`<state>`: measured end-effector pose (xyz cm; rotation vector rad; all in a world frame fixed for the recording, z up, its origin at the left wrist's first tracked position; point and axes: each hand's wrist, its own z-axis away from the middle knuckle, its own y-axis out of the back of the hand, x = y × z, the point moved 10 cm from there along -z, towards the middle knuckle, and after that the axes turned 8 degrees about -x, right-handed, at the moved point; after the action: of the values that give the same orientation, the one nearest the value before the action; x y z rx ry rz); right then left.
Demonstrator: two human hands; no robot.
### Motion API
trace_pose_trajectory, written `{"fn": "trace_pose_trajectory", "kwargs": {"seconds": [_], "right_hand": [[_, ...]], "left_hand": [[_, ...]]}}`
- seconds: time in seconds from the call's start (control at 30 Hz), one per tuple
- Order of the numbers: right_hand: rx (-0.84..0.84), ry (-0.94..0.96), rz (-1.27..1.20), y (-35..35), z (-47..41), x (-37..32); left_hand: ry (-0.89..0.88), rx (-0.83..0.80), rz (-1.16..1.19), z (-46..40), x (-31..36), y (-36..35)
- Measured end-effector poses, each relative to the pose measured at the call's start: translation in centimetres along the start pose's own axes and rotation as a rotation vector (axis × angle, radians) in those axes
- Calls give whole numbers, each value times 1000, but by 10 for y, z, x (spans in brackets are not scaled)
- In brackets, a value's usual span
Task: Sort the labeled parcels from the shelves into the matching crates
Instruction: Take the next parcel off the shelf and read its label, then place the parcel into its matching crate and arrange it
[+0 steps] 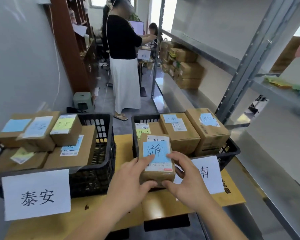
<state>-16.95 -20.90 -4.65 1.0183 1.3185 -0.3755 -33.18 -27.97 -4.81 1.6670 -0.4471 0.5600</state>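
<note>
A small brown parcel [156, 156] with a blue handwritten note on top is held by both hands over the near rim of the right black crate [230, 149]. My left hand [133, 177] grips its left side, thumb under the front edge. My right hand [185, 175] grips its right side. The right crate holds several labelled boxes [180, 130] and carries a white paper sign [206, 174] partly hidden by my right hand. The left black crate [97, 163] is full of labelled boxes [66, 129] and has a white sign [36, 194].
Both crates sit on flattened cardboard [123, 146] on the floor. A grey metal shelf unit [249, 66] runs along the right, with stacked cartons [185, 66] at its far end. A person [123, 63] stands in the aisle ahead. A green stool [82, 100] stands by the left wall.
</note>
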Motion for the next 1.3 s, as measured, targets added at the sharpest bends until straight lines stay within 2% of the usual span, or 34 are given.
{"fn": "trace_pose_trajectory", "kwargs": {"seconds": [0.13, 0.5, 0.6, 0.9, 1.07, 1.3], "right_hand": [[-74, 18, 44, 15, -53, 12], [-289, 24, 491, 58, -188, 54], [-332, 3, 621, 61, -208, 60], [-370, -16, 684, 63, -222, 77], [-353, -56, 699, 64, -213, 84], [-216, -168, 748, 80, -182, 79]], "left_hand": [[51, 33, -12, -45, -7, -1], [325, 33, -190, -189, -50, -15], [399, 17, -254, -210, -65, -21], [506, -16, -374, -230, -97, -32], [462, -15, -453, -227, -92, -28], [53, -69, -535, -226, -27, -51]]}}
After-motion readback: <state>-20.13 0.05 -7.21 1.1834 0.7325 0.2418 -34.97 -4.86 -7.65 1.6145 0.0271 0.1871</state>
